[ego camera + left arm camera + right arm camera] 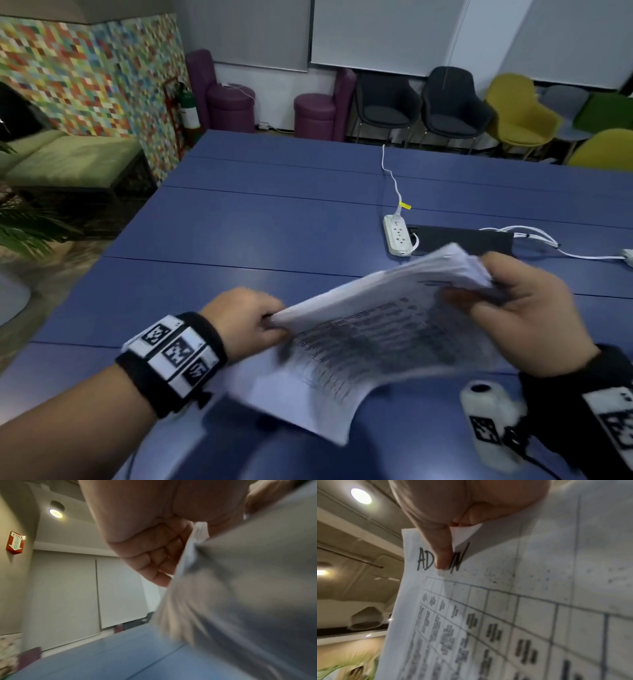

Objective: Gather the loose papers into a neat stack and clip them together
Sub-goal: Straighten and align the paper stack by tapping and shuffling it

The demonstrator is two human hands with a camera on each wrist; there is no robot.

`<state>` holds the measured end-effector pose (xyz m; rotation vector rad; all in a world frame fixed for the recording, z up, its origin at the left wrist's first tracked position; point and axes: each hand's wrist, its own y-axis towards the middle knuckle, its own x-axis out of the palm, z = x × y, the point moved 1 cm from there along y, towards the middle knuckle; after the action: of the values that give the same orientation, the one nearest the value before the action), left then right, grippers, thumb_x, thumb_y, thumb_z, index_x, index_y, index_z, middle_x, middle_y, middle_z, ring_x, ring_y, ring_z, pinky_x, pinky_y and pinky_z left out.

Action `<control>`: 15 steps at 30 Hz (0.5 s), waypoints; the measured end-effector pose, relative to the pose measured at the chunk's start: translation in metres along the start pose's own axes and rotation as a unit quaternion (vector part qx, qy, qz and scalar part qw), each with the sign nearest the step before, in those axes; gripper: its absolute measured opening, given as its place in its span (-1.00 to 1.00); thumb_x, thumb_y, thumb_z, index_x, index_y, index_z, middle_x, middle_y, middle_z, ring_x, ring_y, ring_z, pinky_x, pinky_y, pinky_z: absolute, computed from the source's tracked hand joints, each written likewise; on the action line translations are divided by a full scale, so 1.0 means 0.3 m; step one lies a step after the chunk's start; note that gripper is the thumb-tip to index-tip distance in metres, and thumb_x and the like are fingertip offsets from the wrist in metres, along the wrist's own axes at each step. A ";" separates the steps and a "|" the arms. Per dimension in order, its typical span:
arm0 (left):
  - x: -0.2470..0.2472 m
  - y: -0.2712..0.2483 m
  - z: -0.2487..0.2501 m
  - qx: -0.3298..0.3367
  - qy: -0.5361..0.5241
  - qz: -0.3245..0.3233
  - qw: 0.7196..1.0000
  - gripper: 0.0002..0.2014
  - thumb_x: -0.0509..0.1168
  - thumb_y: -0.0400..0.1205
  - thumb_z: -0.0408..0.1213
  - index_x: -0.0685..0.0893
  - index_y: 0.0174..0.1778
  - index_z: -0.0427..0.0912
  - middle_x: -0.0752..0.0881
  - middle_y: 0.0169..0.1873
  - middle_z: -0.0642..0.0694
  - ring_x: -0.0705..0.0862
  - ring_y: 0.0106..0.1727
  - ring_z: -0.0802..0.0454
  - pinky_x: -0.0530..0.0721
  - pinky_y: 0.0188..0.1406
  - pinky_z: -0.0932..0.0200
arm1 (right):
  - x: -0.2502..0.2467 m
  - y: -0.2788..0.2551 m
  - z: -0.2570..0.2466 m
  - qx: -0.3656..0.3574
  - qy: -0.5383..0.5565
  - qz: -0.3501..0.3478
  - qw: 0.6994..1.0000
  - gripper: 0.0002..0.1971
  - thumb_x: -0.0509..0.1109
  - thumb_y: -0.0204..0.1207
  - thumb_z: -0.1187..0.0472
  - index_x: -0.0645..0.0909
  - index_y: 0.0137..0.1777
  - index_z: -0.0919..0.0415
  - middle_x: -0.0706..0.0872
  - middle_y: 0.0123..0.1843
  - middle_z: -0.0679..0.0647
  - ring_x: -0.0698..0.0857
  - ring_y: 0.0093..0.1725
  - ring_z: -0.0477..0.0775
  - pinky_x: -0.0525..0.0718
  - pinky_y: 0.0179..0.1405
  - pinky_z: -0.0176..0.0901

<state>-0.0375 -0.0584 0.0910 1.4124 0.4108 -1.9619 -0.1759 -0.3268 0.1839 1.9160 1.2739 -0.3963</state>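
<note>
Motion is smearing the printed table on the papers (373,339) in the head view, leaving its text unreadable. The right hand (453,513) is covering the middle letters of a handwritten word, and the left hand's fingertips (164,555) are disappearing behind the sheets.

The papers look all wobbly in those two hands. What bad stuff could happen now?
1. The papers are up off the blue table, held only at two ends by the left hand and the right hand. The lower sheets sag toward the table, so some could slip out.
2. The edges look fanned, not square; clipped like this, the stack would be crooked.
3. No clip is in view, and freeing a hand to fetch one may loosen the grip.
</note>
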 end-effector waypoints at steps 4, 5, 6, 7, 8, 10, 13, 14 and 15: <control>0.010 -0.096 -0.172 -0.131 -0.197 0.004 0.972 -0.52 0.36 0.07 0.30 0.74 -0.33 0.00 0.73 -0.49 0.15 0.67 -0.39 0.26 0.59 -0.33 0.36 | -0.047 -0.052 0.128 0.093 0.224 0.056 0.968 -0.82 0.52 0.35 0.24 0.77 -0.26 -0.13 0.83 -0.35 -0.19 0.70 -0.40 -0.24 0.72 -0.30 -0.37; 0.010 -0.109 -0.182 -0.151 -0.321 0.046 0.934 -0.54 0.48 0.00 0.28 0.77 -0.33 0.05 0.77 -0.46 0.21 0.68 -0.37 0.33 0.61 -0.30 0.46 | -0.044 -0.060 0.141 0.123 0.272 0.069 0.952 -0.73 0.49 0.32 0.39 0.78 -0.26 -0.08 0.84 -0.36 -0.18 0.74 -0.41 -0.21 0.75 -0.33 -0.35; 0.014 -0.118 -0.186 -0.164 -0.442 0.078 0.878 -0.48 0.57 -0.08 0.25 0.80 -0.30 0.05 0.81 -0.39 0.20 0.72 -0.31 0.34 0.64 -0.25 0.48 | -0.040 -0.068 0.170 0.140 0.315 0.074 0.936 -0.78 0.53 0.23 0.36 0.79 -0.26 -0.02 0.85 -0.36 -0.14 0.77 -0.40 -0.18 0.77 -0.34 -0.31; 0.022 -0.122 -0.178 -0.177 -0.540 0.101 0.817 -0.40 0.62 -0.12 0.23 0.82 -0.24 -0.01 0.84 -0.32 0.15 0.75 -0.25 0.29 0.69 -0.21 0.44 | -0.028 -0.070 0.174 0.159 0.338 0.086 0.924 -0.80 0.59 0.10 0.20 0.78 -0.24 0.05 0.85 -0.35 -0.11 0.79 -0.39 -0.15 0.78 -0.34 -0.28; 0.035 -0.118 -0.161 -0.188 -0.601 0.119 0.768 -0.34 0.65 -0.12 0.19 0.80 -0.16 -0.06 0.85 -0.25 0.10 0.78 -0.20 0.23 0.73 -0.20 0.38 | -0.009 -0.073 0.180 0.166 0.355 0.100 0.915 -0.66 0.61 -0.05 0.08 0.76 -0.22 0.11 0.85 -0.34 -0.09 0.79 -0.39 -0.14 0.78 -0.34 -0.27; 0.048 -0.090 -0.101 -0.186 -0.625 0.171 0.738 -0.51 0.60 0.20 0.03 0.69 -0.01 -0.06 0.85 -0.16 0.08 0.79 -0.12 0.18 0.75 -0.19 0.32 | 0.044 -0.068 0.175 0.167 0.375 0.147 0.900 -0.57 0.56 -0.10 0.06 0.68 -0.19 0.20 0.84 -0.38 -0.12 0.78 -0.41 -0.19 0.75 -0.38 -0.34; 0.001 -0.044 -0.020 -0.189 -0.507 0.330 0.774 -0.85 0.24 0.63 -0.33 0.59 0.03 0.02 0.77 -0.08 0.10 0.76 -0.08 0.25 0.73 -0.05 0.30 | 0.121 -0.070 0.138 0.131 0.383 0.215 0.889 -0.82 0.43 0.33 0.40 0.60 -0.13 0.15 0.83 -0.36 -0.22 0.76 -0.37 -0.28 0.72 -0.33 -0.42; -0.014 -0.037 -0.007 -0.170 -0.480 0.370 0.777 -0.83 0.22 0.64 -0.30 0.59 0.05 0.06 0.75 -0.03 0.06 0.75 -0.03 0.22 0.71 0.03 0.23 | 0.139 -0.079 0.149 0.124 0.372 0.237 0.889 -0.78 0.35 0.43 0.48 0.59 -0.12 0.13 0.83 -0.33 -0.25 0.75 -0.33 -0.31 0.71 -0.29 -0.45; -0.026 -0.041 -0.006 -0.148 -0.461 0.395 0.781 -0.82 0.23 0.62 -0.23 0.59 0.07 0.13 0.74 0.01 -0.01 0.74 0.03 0.15 0.69 0.10 0.14 | 0.152 -0.087 0.150 0.126 0.351 0.250 0.894 -0.75 0.31 0.47 0.51 0.58 -0.11 0.11 0.82 -0.31 -0.30 0.74 -0.30 -0.35 0.69 -0.26 -0.49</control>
<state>-0.0432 -0.0459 0.0961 0.1965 -0.2994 -1.5086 -0.1715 -0.3266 0.1149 2.6430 1.1054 0.4680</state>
